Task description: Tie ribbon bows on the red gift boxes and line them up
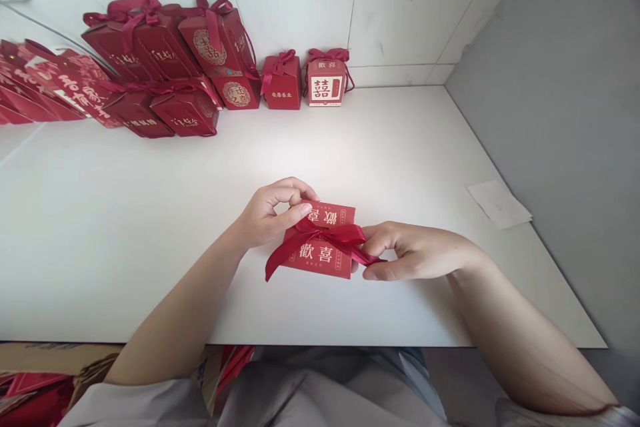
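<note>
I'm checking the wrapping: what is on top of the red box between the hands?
A dark red ribbon tied in a bow crosses the red box, with white characters either side. The surface beneath the ribbon is covered; the left hand hides some too.

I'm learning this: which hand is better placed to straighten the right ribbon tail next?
Likely the right hand: its fingers are at that tail; the left hand holds the box opposite.

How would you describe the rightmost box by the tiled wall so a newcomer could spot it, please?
Find the white table's far edge, by the tiled wall. The box ends the row of red boxes at right; unlike its neighbours, it has a white front panel.
</note>
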Motion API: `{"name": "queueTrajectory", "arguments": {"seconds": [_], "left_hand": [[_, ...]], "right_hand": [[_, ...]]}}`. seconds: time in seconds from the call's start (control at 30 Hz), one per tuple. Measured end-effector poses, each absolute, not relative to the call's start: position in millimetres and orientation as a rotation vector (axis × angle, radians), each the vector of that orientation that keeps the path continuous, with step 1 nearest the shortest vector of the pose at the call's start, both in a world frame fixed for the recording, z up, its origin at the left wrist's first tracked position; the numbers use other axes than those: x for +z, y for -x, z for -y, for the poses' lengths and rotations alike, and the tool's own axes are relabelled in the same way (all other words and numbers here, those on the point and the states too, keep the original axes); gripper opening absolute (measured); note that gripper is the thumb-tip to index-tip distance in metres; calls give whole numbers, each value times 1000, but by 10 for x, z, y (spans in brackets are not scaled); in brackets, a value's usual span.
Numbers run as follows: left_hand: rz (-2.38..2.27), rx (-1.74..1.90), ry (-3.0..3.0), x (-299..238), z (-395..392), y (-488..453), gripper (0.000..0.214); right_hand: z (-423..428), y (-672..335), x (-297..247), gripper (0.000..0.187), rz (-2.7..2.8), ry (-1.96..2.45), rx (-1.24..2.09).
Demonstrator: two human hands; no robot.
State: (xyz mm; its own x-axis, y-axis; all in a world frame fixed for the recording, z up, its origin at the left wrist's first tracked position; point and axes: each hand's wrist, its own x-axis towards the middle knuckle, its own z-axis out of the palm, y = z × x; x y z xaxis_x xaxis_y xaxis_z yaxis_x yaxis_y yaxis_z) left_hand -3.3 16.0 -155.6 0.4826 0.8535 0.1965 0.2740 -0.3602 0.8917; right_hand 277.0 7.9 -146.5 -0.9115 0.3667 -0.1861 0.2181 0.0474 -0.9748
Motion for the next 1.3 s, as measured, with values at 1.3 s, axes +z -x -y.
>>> {"name": "queueTrajectory", "arguments": {"seconds": [1.3], "left_hand": [[-1379, 1459, -1734, -1682, 32, -337, 35]], "right_hand": [[-43, -2698, -1591, 31, 1848, 896, 808]]}}
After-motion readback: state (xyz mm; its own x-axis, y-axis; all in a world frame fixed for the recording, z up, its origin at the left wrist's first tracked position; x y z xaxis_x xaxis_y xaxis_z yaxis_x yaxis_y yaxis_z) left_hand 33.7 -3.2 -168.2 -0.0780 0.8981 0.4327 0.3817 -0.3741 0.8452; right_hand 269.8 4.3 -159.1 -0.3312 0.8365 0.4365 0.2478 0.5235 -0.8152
